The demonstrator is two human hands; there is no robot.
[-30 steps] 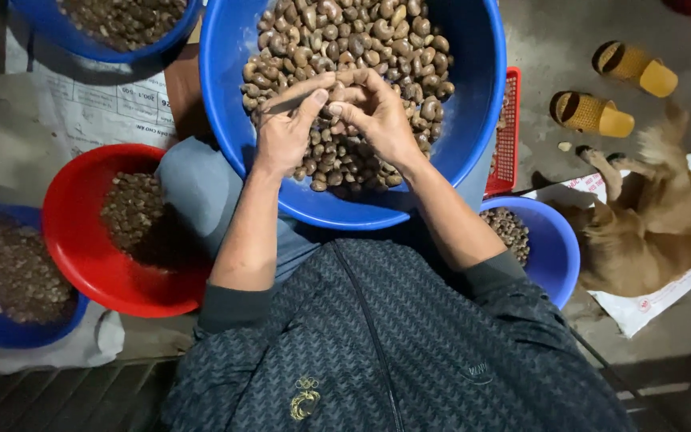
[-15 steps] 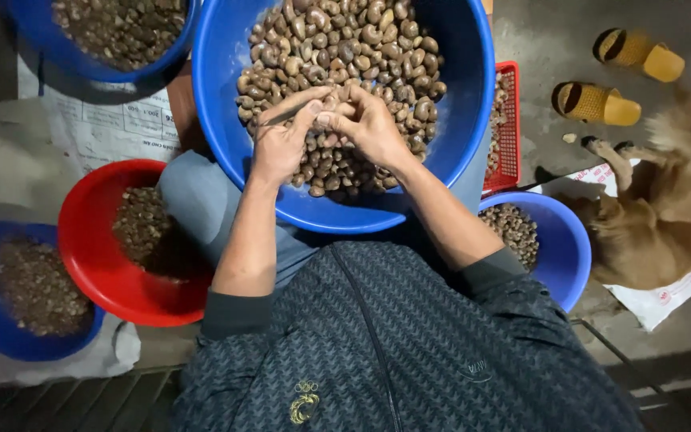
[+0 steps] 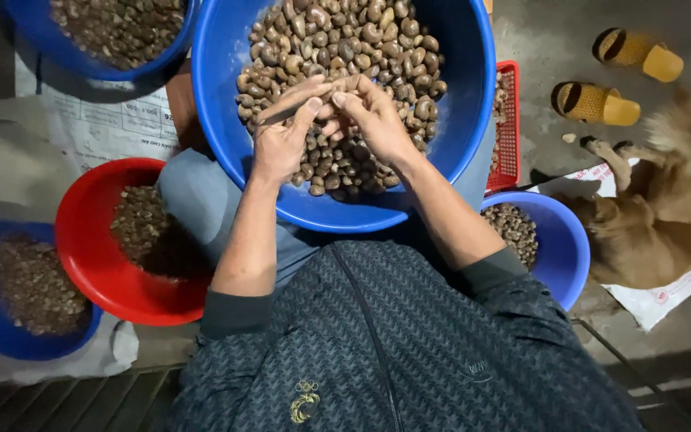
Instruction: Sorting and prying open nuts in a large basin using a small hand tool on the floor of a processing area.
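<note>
A big blue basin (image 3: 465, 104) rests on my lap, filled with brown cashew nuts (image 3: 353, 40). Both hands meet over the heap. My left hand (image 3: 281, 136) grips a thin small tool (image 3: 277, 110) and pinches at one nut with the thumb. My right hand (image 3: 373, 120) holds that same nut from the other side, fingers curled around it. The nut itself is mostly hidden between the fingertips.
A red bowl (image 3: 81, 256) of kernels sits at my left, with blue bowls (image 3: 9, 340) (image 3: 97, 64) beyond it. Another blue bowl (image 3: 561, 248) and a red mesh basket (image 3: 509, 136) lie at my right. A tan dog (image 3: 657, 216) rests on a white sack near yellow slippers (image 3: 601, 104).
The view shifted slightly; my fingers have worked the nut, with the right fingertips moving a little up over the left thumb. Bowls and dog stay in place.
</note>
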